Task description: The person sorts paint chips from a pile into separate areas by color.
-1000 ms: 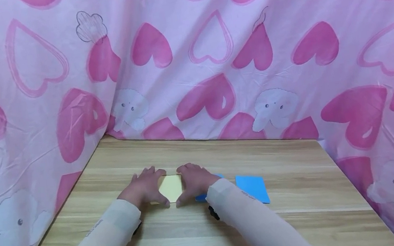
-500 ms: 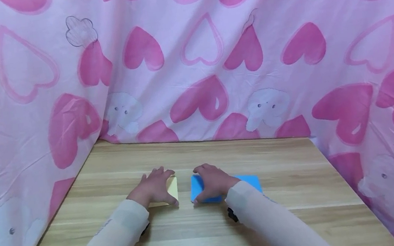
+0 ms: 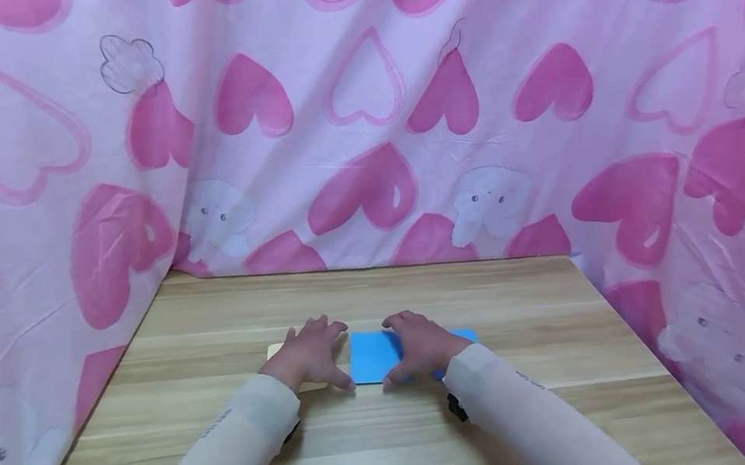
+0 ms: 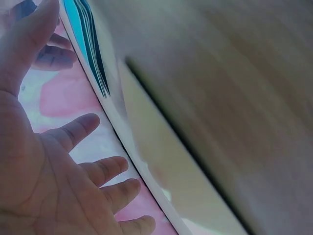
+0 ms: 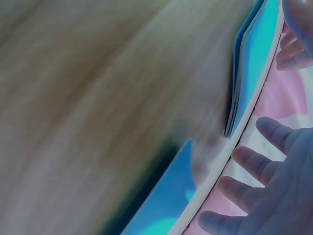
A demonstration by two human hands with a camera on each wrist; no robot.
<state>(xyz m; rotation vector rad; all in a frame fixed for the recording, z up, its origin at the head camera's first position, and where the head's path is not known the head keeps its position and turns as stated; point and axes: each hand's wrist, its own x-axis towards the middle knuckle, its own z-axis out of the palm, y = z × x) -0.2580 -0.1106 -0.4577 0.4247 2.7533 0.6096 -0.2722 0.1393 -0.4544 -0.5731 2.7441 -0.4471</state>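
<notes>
A stack of blue cards [image 3: 371,357] lies on the wooden table between my two hands; its layered edges show in the left wrist view. My left hand [image 3: 310,357], fingers spread, hovers at the stack's left, over a pale yellow card [image 3: 275,349] that it mostly covers. My right hand [image 3: 423,345] is held at the stack's right side with thumb and fingers apart, partly hiding it. Another blue card [image 3: 465,336] shows beyond the right wrist. In the right wrist view the fingers [image 5: 254,164] stand clear of the blue stack [image 5: 250,68].
The wooden table [image 3: 373,452] bears the cards in a row across its middle. A pink heart-patterned cloth [image 3: 356,109] hangs along the back and both sides of the table.
Both hands have moved right, from either side of the yellow card to either side of the middle blue stack. The head view has turned slightly; the cards keep their row.
</notes>
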